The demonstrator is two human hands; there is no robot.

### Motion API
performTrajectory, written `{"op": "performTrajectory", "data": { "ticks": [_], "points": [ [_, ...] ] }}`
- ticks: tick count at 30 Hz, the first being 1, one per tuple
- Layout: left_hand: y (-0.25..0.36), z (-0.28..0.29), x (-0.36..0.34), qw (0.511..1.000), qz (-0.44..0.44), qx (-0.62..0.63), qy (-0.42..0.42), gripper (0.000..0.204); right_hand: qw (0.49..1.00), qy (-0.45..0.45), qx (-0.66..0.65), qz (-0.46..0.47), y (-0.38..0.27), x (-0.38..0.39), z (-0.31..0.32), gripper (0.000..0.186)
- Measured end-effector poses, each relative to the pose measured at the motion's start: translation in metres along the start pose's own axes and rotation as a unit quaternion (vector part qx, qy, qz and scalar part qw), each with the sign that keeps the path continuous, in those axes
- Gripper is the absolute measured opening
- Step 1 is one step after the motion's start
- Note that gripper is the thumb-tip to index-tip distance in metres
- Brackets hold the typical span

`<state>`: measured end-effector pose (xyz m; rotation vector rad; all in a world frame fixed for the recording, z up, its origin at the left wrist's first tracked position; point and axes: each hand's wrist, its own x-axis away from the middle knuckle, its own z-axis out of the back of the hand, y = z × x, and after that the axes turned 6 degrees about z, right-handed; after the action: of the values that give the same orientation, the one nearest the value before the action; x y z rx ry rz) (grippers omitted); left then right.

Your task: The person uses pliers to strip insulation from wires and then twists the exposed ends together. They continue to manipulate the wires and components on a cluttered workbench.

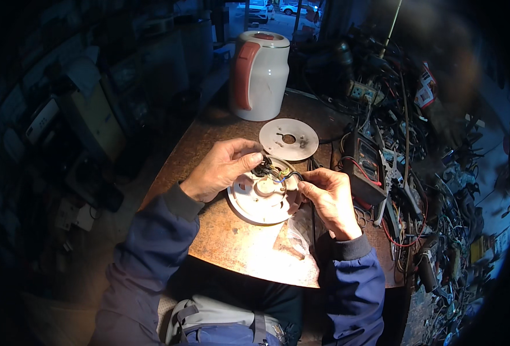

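Observation:
A round white kettle base lies on the brown table, lit brightly, with its hollow inner side up. Above its far rim, my left hand pinches a small black connector between thumb and fingers. Yellow-green and blue wires run from it toward the right. My right hand closes thumb and forefinger on a black cable at the base's right side. Just beyond lies a flat white disc with a hole in its middle. Parts of the connector are hidden by my left fingers.
A white electric kettle with a red handle stands at the table's far end. On the right sit a dark multimeter, pliers and a heap of cables. Clear plastic film lies near the front edge.

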<state>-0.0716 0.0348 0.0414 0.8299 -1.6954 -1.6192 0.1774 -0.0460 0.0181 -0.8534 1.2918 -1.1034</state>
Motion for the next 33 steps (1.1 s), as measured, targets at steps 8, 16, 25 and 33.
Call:
{"op": "performTrajectory", "data": {
  "ticks": [8,16,25,33],
  "points": [
    [0.006,-0.007,0.004,0.997,0.058,0.027,0.039,0.035,0.997,0.038,0.005,0.073,0.001,0.000,0.004,0.011],
    [-0.003,-0.003,0.007,0.841,-0.065,-0.503,0.188,0.061,0.902,0.074,0.290,0.310,-0.022,0.002,0.006,0.025],
    [0.002,-0.001,0.009,0.815,0.040,-0.550,0.181,0.056,0.898,0.082,0.300,0.311,-0.022,0.002,0.006,0.023],
    [-0.016,0.022,-0.005,0.819,-0.088,-0.544,0.163,0.044,0.935,0.033,0.267,0.230,-0.012,0.002,0.006,0.015]
  ]
}}
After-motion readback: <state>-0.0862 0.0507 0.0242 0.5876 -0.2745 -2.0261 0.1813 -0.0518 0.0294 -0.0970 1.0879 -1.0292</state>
